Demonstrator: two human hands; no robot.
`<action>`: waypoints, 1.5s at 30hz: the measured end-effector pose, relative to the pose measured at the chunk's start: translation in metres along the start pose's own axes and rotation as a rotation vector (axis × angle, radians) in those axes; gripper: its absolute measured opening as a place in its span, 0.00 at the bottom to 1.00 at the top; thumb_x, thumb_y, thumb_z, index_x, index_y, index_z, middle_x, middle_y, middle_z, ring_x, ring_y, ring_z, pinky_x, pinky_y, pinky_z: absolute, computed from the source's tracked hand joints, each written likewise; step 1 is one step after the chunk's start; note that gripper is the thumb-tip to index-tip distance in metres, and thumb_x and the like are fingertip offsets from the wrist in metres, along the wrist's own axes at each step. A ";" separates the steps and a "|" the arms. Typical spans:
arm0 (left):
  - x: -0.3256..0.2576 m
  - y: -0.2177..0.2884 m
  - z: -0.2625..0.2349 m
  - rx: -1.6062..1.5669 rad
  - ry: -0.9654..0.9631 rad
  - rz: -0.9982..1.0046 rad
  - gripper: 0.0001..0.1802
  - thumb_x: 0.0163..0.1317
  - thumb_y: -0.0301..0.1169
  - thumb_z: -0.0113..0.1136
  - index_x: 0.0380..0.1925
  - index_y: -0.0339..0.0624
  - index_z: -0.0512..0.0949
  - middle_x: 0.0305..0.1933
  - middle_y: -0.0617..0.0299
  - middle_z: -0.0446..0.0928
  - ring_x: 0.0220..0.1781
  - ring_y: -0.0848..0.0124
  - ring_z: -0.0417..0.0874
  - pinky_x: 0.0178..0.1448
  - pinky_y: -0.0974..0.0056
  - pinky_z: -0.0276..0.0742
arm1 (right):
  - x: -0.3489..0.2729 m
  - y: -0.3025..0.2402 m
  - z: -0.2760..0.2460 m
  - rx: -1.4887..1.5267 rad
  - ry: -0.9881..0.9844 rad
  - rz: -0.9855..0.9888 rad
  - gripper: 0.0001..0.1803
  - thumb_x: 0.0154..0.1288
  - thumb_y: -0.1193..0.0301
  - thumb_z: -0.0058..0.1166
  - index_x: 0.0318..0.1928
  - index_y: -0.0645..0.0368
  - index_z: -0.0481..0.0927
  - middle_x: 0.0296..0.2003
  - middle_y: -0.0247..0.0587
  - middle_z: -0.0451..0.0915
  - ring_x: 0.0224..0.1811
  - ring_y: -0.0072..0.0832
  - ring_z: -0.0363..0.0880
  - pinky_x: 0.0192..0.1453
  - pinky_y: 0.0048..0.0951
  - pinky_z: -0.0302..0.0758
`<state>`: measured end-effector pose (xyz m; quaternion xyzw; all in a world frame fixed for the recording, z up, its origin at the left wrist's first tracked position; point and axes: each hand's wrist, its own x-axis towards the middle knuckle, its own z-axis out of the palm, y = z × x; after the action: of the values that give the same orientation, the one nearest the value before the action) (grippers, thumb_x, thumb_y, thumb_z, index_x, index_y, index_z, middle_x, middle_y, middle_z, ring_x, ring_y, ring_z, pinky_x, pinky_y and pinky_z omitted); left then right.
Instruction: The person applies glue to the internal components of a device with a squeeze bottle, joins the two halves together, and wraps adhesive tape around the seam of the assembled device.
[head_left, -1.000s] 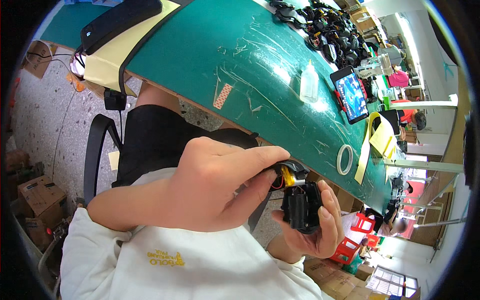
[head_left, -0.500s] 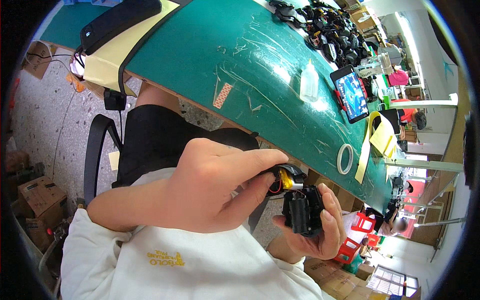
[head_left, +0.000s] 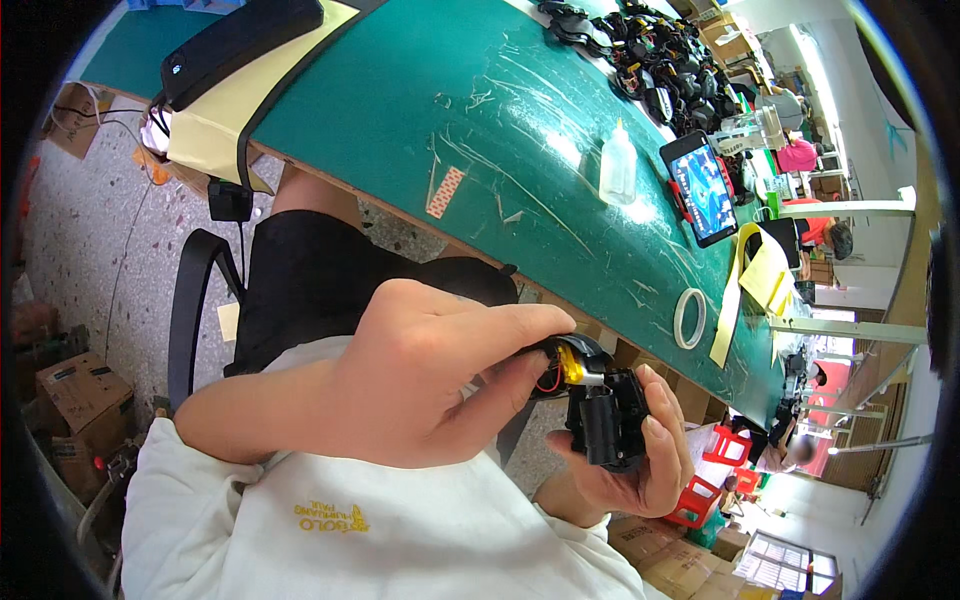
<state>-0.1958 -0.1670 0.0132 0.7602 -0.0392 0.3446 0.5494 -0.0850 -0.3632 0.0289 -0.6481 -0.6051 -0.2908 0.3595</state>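
My left hand [head_left: 430, 370] reaches across in front of my shirt, its thumb and index finger closed on a curved black plastic shell [head_left: 592, 346]. Inside that shell sits a part wrapped in yellow tape [head_left: 571, 366], with a thin red wire [head_left: 553, 381] beside it. My right hand [head_left: 665, 455] curls around a black plastic housing [head_left: 603, 425] that has a rounded, barrel-like section. Shell and housing are held close together, above the gap between my lap and the table. My left fingers hide part of the shell, so I cannot tell whether the two pieces are joined.
A green table [head_left: 400, 100] carries a squeeze bottle [head_left: 619, 168], a phone on a stand [head_left: 700, 188], a tape roll [head_left: 689, 318] and a perforated strip [head_left: 445, 192]. Black parts [head_left: 670, 75] are heaped at the far end. Cartons [head_left: 85, 395] stand at the left.
Both hands keep almost the same pose. The shell with the yellow-taped part and the black housing have tilted very slightly.
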 end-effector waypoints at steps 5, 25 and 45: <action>0.000 -0.002 0.002 -0.015 0.018 0.015 0.17 0.52 0.17 0.61 0.45 0.31 0.81 0.17 0.57 0.76 0.15 0.68 0.80 0.20 0.71 0.71 | -0.001 0.002 0.000 0.015 -0.001 -0.012 0.36 0.44 0.62 0.80 0.48 0.64 0.71 0.40 0.53 0.81 0.39 0.49 0.87 0.39 0.39 0.89; 0.000 -0.005 0.000 0.025 -0.017 0.025 0.17 0.52 0.16 0.61 0.45 0.29 0.81 0.18 0.55 0.77 0.16 0.67 0.81 0.20 0.70 0.71 | 0.012 -0.002 -0.002 0.078 -0.113 0.083 0.36 0.41 0.62 0.81 0.46 0.65 0.73 0.38 0.57 0.83 0.39 0.50 0.87 0.41 0.43 0.88; -0.005 0.004 0.004 -0.012 -0.037 -0.029 0.17 0.53 0.19 0.64 0.45 0.28 0.80 0.23 0.53 0.81 0.20 0.67 0.85 0.22 0.70 0.76 | 0.006 -0.003 0.000 -0.008 -0.095 -0.061 0.43 0.39 0.51 0.80 0.49 0.61 0.70 0.40 0.48 0.80 0.35 0.45 0.83 0.34 0.34 0.85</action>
<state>-0.1990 -0.1733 0.0127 0.7637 -0.0404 0.3223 0.5579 -0.0874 -0.3592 0.0343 -0.6438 -0.6399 -0.2731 0.3184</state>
